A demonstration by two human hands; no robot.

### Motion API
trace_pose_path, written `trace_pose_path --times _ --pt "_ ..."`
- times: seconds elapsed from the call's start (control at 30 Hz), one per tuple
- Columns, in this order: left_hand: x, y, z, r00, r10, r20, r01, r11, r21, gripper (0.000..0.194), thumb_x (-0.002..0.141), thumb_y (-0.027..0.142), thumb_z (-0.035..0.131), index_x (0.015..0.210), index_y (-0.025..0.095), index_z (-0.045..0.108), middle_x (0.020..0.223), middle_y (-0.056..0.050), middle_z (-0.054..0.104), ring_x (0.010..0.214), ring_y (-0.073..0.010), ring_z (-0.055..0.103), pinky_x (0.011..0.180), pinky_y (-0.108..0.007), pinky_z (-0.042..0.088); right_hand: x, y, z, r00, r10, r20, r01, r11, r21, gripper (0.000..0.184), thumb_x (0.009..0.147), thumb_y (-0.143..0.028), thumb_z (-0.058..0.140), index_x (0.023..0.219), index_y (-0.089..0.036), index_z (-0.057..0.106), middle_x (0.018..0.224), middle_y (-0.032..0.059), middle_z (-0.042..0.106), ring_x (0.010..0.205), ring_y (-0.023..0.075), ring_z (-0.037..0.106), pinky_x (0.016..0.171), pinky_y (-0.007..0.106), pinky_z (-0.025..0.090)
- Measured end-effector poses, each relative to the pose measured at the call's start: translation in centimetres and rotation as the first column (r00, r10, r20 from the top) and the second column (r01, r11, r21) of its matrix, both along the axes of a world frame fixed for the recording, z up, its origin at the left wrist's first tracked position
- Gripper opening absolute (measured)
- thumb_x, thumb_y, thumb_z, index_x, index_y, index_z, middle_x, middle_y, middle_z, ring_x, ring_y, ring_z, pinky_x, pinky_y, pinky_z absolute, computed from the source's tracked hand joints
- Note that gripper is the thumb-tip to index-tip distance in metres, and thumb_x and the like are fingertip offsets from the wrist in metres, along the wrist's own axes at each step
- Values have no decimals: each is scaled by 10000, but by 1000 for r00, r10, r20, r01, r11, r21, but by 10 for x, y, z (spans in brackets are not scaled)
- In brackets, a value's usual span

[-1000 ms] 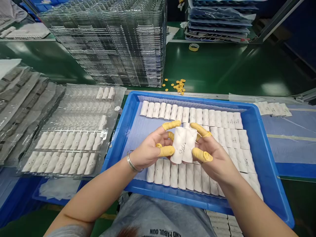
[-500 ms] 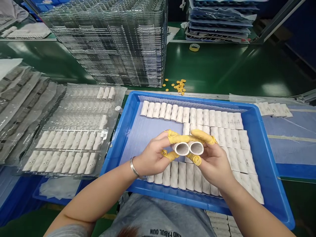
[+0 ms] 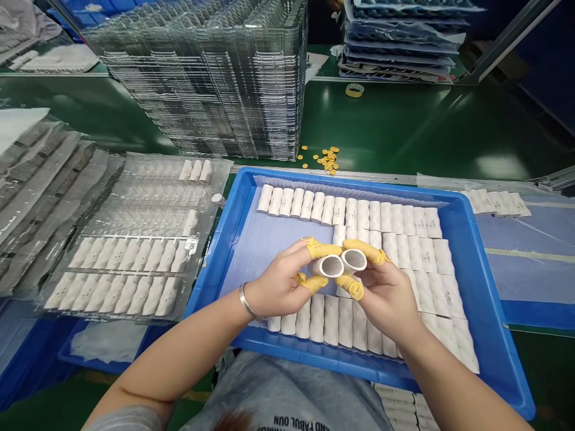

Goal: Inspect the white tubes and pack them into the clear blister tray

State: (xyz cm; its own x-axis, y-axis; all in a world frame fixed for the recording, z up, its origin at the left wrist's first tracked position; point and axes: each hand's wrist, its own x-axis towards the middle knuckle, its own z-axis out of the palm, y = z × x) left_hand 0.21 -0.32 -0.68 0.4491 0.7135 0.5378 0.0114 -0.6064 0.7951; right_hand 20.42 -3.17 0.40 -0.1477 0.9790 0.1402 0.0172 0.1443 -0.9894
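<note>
Yellow finger cots cover the thumb and fingertips of both hands. Between thumb and fingers, my left hand [image 3: 287, 278] grips a white hollow tube [image 3: 331, 267], its open end facing me. A second white tube [image 3: 354, 259] is pinched in my right hand [image 3: 389, 284]; its open end sits slightly higher, right beside the first. Both hands are over the middle of a blue tray [image 3: 492, 317]. Rows of similar wavy-sided white tubes [image 3: 317, 206] lie in the tray on a pale sheet [image 3: 256, 248], some bearing dark markings. My hands hide part of the middle rows.
On the left, a clear plastic tray [image 3: 144, 194] holds more white tubes. Tall stacked clear trays [image 3: 202, 90] stand behind, beside scattered yellow finger cots [image 3: 330, 160] and a tape roll [image 3: 354, 90]. Several tubes [image 3: 496, 202] rest at the right; stacked blue sheets [image 3: 399, 42] are farther back.
The right tube has shifted slightly left and up, so the two open ends no longer sit level. My right fingers have moved slightly left with it. Both hands keep their tubes.
</note>
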Motion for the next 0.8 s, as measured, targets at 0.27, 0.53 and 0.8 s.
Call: trace_pose_path --times 0.27,0.53,0.8 --pt "14 1 -4 962 131 241 28 827 -562 319 716 182 748 969 182 554 781 15 534 641 -99 489 596 -235 413 4 5 -20 991 -82 108 78 996 41 608 737 -361 933 1283 -318 667 1100 41 710 922 285 684 818 442 606" --pt "42 0 -21 821 370 434 100 656 -748 737 287 264 1001 901 172 603 768 10 630 647 -105 533 613 -258 460 -10 6 -19 728 -424 539 139 861 489 489 920 -612 605 1241 -246 661 966 102 670 903 395 644 780 515 481" --pt "-65 44 17 692 703 165 -408 569 -714 557 625 315 809 1112 152 593 937 -41 671 745 -150 634 636 -279 535 -4 13 -33 769 -262 584 90 948 307 630 769 -792 663 1153 -292 658 1058 63 733 1043 475 646 838 594 462"
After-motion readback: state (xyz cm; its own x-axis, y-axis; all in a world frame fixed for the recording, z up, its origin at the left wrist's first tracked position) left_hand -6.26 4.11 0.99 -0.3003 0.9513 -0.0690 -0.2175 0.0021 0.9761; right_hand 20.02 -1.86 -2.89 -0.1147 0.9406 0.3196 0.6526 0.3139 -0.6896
